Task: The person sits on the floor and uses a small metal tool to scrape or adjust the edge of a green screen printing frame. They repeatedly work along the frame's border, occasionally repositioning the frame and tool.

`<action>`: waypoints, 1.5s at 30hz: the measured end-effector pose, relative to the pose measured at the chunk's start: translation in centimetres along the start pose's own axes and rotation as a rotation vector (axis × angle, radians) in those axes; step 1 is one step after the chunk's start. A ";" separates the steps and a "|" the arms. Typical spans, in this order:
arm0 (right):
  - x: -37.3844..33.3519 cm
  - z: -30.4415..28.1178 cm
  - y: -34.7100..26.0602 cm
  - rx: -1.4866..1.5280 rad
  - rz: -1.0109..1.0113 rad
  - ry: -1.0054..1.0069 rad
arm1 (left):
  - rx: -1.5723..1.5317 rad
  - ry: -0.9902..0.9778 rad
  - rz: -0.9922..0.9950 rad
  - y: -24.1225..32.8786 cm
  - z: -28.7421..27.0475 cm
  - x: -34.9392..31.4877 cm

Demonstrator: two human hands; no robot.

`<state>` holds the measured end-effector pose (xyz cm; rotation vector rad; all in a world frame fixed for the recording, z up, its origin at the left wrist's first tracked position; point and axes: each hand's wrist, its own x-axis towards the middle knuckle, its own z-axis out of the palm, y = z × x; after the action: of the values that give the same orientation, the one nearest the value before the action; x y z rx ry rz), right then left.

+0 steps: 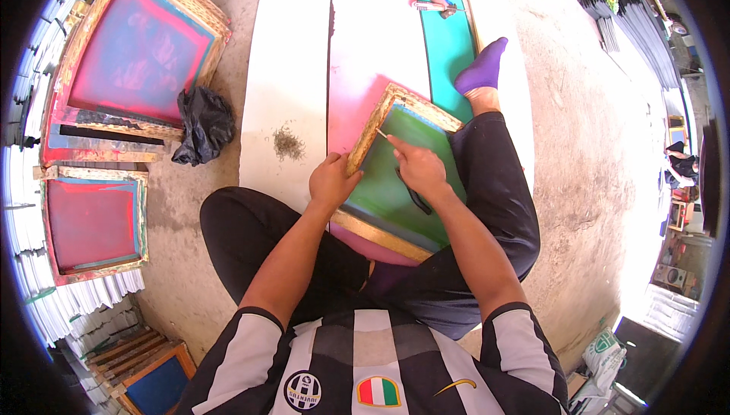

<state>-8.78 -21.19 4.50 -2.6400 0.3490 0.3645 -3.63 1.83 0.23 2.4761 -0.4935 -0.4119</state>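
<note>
A wooden screen-printing frame [367, 137] with green mesh [407, 164] lies tilted in front of me, between my bent legs. My left hand [332, 183] is closed around its left rail, thumb over the wood. My right hand [418, 166] is wrapped around a hand tool that looks like pliers. A dark curved handle [414, 196] shows below the fingers, and a thin light tip [382, 133] points to the inner edge of the left rail. My palm hides the tool's middle.
A pile of small bits [289, 144] lies on the white board [285, 58] to the left. Ahead, a hammer-like tool [447, 11] rests on a teal strip [447, 58]. More framed screens [141, 46] and a black plastic bag [204, 128] sit at left; stacked sheets [642, 31] stand far right.
</note>
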 end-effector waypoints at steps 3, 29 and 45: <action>0.0 0.2 -0.2 0.000 0.005 -0.013 | -0.028 0.027 0.017 -0.1 0.0 -0.2; 2.7 -0.1 1.3 1.060 0.567 -0.479 | -0.041 -0.004 0.047 -0.4 -0.4 0.2; 0.2 -0.8 -1.1 0.042 0.099 -0.048 | -0.061 0.001 0.031 -0.3 -0.3 0.1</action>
<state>-8.13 -20.60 5.56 -2.5741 0.4680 0.4474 -3.33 2.18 0.30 2.4063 -0.5111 -0.4078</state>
